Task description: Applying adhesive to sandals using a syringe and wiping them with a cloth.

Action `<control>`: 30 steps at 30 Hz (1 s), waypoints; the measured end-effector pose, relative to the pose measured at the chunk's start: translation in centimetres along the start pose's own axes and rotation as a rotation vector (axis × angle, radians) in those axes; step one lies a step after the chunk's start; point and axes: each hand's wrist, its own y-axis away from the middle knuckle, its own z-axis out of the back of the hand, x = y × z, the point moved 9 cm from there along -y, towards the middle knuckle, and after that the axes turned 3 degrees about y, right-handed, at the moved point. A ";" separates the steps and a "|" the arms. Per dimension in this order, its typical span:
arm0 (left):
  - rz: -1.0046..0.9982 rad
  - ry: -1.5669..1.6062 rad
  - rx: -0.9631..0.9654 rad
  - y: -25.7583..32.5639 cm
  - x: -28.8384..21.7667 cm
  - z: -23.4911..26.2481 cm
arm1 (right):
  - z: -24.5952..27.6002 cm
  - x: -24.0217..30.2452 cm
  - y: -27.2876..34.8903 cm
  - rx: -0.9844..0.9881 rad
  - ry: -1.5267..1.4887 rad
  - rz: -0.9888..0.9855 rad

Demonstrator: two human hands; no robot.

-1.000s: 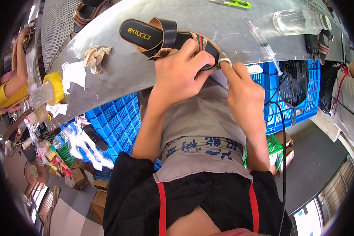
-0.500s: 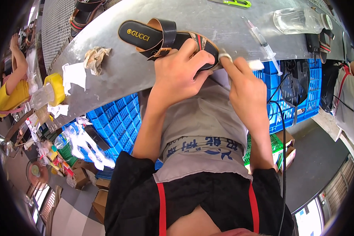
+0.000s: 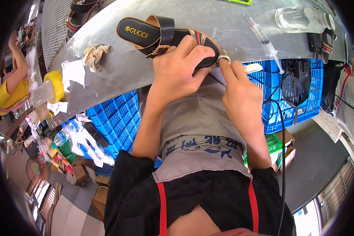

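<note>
A black-soled sandal (image 3: 143,32) with a buckled black strap and a striped red-and-green band lies over the metal tabletop (image 3: 118,76). My left hand (image 3: 177,69) is closed round its near side, thumb below and fingers across the insole. My right hand (image 3: 242,92) presses at the rounded right end of the sandal. A pale strip of cloth (image 3: 224,56) is wound round its fingertip. The white tail (image 3: 253,68) of what looks like the same cloth sticks out to the right of that hand. The sandal's near edge is partly hidden by my left hand.
Right of the sandal lie a syringe (image 3: 266,43) and a clear bottle (image 3: 301,19). A crumpled cloth (image 3: 95,56), white paper (image 3: 72,74) and a yellow tape roll (image 3: 55,87) sit to the left. Blue crates (image 3: 116,118) stand below the table edge. A black cable (image 3: 283,157) hangs on the right.
My right hand has shifted slightly left and down, its cloth-wrapped fingertip still at the sandal's right end. My left hand keeps its hold on the sandal.
</note>
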 end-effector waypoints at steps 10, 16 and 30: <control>0.056 0.057 -0.001 -0.1 0.2 -0.1 | 0.0 0.1 0.8 -0.004 0.071 -0.036; 0.061 0.066 -0.025 0.0 0.5 0.2 | -0.3 -2.4 3.1 -0.028 -0.345 -0.057; 0.048 0.068 -0.051 0.3 0.4 0.0 | -1.7 -5.1 -3.5 -0.190 -0.785 -0.175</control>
